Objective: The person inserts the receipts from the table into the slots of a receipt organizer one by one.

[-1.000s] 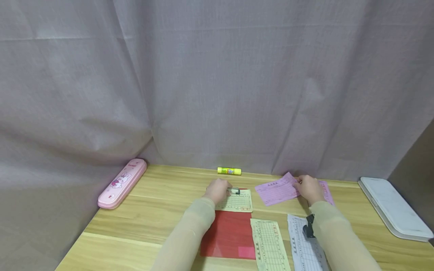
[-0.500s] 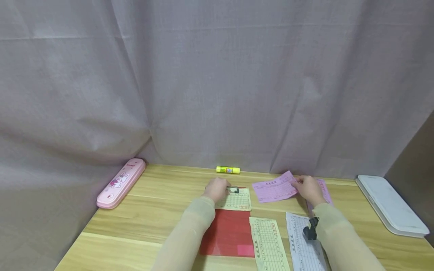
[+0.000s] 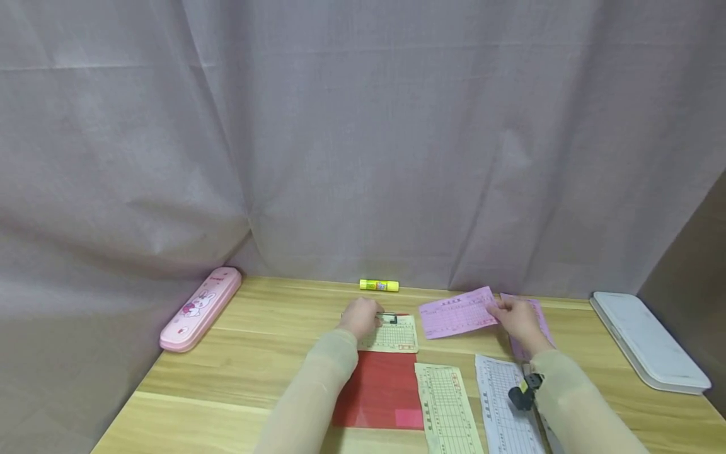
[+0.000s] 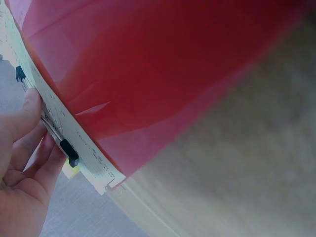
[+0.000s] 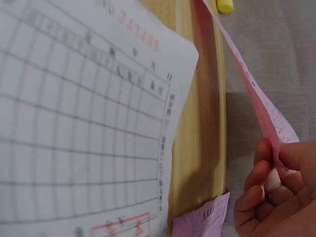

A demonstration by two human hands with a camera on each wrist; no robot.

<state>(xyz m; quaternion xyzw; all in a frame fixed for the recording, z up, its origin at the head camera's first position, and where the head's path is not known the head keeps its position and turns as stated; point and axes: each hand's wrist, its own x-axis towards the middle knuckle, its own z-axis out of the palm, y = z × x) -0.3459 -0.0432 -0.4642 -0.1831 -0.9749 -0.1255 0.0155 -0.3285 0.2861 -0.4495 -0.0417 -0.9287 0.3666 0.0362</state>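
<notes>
My left hand (image 3: 360,318) pinches the metal paper fastener (image 4: 69,152) at the far edge of a red plastic folder (image 3: 379,388). Its thumb lies on the strip between two black sliders, fingers underneath. A pale yellow printed slip (image 3: 397,340) lies under the fastener. To the right, my right hand (image 3: 518,323) holds a purple receipt slip (image 3: 458,313) by its right end, between thumb and fingers. The right wrist view shows that slip raised off the table, edge-on. A second purple slip (image 3: 544,321) lies on the table, partly covered by the right hand.
Nearer me lie another yellow slip (image 3: 448,403) and a white slip (image 3: 499,403), the latter partly under the right forearm. A yellow glue stick (image 3: 379,285) lies by the grey curtain. A pink pencil case (image 3: 201,309) stands left, a white case (image 3: 649,340) right.
The right hand has drawn one purple slip up and apart from the other, and it now faces the head camera more squarely. The left hand stays at the fastener.
</notes>
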